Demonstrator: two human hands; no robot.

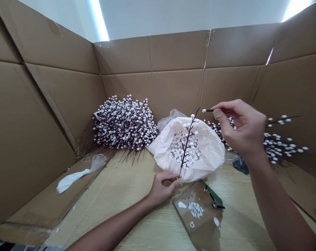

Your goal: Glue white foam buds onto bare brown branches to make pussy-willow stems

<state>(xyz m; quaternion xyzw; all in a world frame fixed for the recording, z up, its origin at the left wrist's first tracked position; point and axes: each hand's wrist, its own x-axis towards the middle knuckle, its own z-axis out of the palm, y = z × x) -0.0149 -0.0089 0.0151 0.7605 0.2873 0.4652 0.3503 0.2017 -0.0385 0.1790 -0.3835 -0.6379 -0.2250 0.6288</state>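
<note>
My left hand (164, 188) is closed, pinching the bottom of a dark brown artificial berry branch (186, 150). The branch leans a little to the right and carries a few white berries near its top; its lower twigs look bare. Behind it stands an open white plastic bag (212, 153) with many loose white berries (177, 146) inside. Up and to the right, my right hand (241, 125) pinches a short thin black stick (208, 110) with a white blob on its tip, close to the branch's top. Tan wrapping covers both thumb tips.
A big pile of white-berry branches (123, 122) lies at the back left, more berry branches (280, 146) at the right. Nearer me is a brown board (202, 226) with white smears and a green strip (212, 193). A tied plastic bag (74, 179) lies left. Cardboard walls (173, 52) surround the table.
</note>
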